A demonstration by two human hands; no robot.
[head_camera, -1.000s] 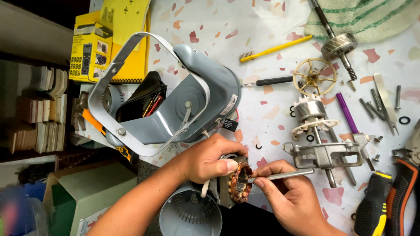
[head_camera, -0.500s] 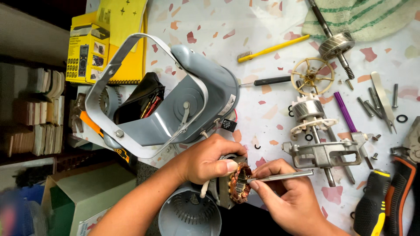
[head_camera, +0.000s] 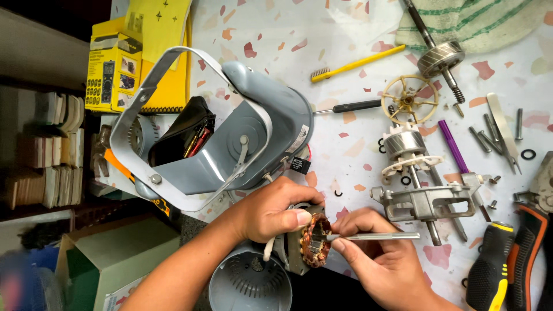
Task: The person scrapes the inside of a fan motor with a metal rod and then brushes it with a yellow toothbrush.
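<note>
Left of the motor stator (head_camera: 308,242) sits the grey fan housing (head_camera: 230,138); the left hand (head_camera: 271,210) grips the stator from above; the right hand (head_camera: 374,259), just right of it, pinches a slim metal tool (head_camera: 374,236) whose tip touches the copper windings; beyond lies a metal bracket (head_camera: 426,201).

Motor stator (head_camera: 308,242) is the landmark: left hand (head_camera: 271,210) on its left, right hand (head_camera: 374,253) on its right with tweezers (head_camera: 374,236) touching it. Fan housing (head_camera: 230,138) behind, round cover (head_camera: 247,282) in front-left, gear bracket (head_camera: 429,198) right.
</note>
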